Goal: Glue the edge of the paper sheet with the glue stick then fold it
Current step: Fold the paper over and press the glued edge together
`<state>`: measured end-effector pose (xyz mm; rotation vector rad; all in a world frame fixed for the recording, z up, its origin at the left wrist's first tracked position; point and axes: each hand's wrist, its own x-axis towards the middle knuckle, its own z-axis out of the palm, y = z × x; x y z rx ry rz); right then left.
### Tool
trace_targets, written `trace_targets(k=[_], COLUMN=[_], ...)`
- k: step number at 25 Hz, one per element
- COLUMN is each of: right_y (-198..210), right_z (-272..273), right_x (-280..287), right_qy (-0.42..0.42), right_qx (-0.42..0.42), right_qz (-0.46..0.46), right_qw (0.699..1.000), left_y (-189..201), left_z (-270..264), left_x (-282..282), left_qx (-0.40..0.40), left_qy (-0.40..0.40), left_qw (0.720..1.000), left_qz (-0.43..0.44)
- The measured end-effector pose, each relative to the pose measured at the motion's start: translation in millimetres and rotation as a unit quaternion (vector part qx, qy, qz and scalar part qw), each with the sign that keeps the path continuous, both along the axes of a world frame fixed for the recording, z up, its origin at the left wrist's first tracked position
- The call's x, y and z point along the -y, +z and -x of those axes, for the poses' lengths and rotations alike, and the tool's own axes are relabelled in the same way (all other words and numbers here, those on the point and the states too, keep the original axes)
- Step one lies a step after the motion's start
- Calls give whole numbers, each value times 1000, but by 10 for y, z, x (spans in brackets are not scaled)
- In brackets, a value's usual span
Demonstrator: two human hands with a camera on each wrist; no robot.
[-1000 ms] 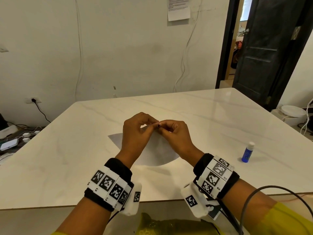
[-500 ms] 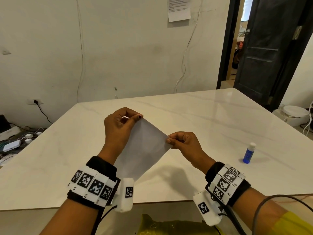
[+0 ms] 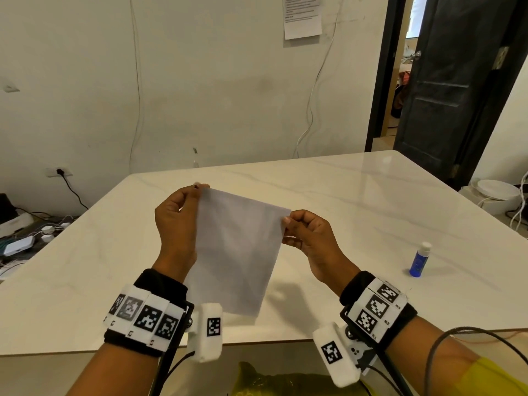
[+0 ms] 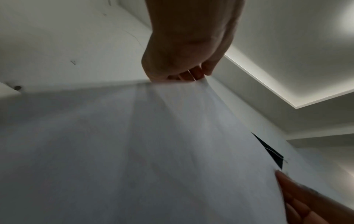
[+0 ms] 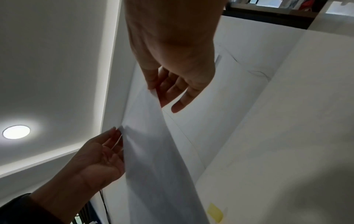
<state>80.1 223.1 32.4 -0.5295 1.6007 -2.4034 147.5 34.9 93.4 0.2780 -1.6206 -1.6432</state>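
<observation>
While we've got the paper sheet (image 3: 238, 257) lifted clear of the desk (image 3: 357, 201), it hangs pretty much upright in front of us, top edge tilted a bit so the left corner sits higher than the right. Our left hand (image 3: 175, 224) pinches the top left corner, thumb and fingers (image 3: 200, 186) curled round the edge. Our right hand (image 3: 310, 241) pinches the top right corner the same way, thumb in front and fingers tucked behind. So both hands are closed on the sheet, nothing else in them.

From the left wrist view the sheet (image 4: 134, 151) fills most of the shot and looks blurry, with the left hand (image 4: 184, 45) gripping its top edge and a bit of the other hand poking in at the lower right. The right wrist view shows it better: the right hand (image 5: 172, 53) has the paper (image 5: 153, 151) caught between thumb and fingers, and the left hand (image 5: 95, 159) holds the opposite corner.

The glue stick (image 3: 418, 260), blue with a white cap, stands upright on the desk off to our right, well apart from the sheet and both hands. Can't tell from any shot whether there's glue on the paper edge. A dark door (image 3: 457, 81) stands past the far right corner of the desk, and a printed notice (image 3: 302, 15) is stuck on the wall.
</observation>
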Motion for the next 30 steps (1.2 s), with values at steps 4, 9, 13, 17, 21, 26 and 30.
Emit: trace_targets(k=[4,9,13,17,21,26,30], right_y=[84,173,185,14,-229,-439,-498], right_z=[50,57,16,65,81,166,248], right_x=[73,229,271,172,47,-116,-238], right_qy=[-52,-83,-84,-76,-43,-27,1], right_qx=[-41,-164,-226,-191,-151,-88,18], right_qz=[-35,-115,-151,-182,-193,-183,-142], right_qw=[997,976,959,962,969,979,990], left_y=[-40,4,36,44,71,7,-244], left_z=[11,86,168,127,94,80,226], left_x=[74,-170,-293,-221,-8,217,328], left_qx=[32,66,106,49,22,12,33], left_qy=[31,16,-22,-12,4,24,19], left_qw=[996,898,901,944,973,988,999], left_qz=[-73,435,420,325,228,150,-29])
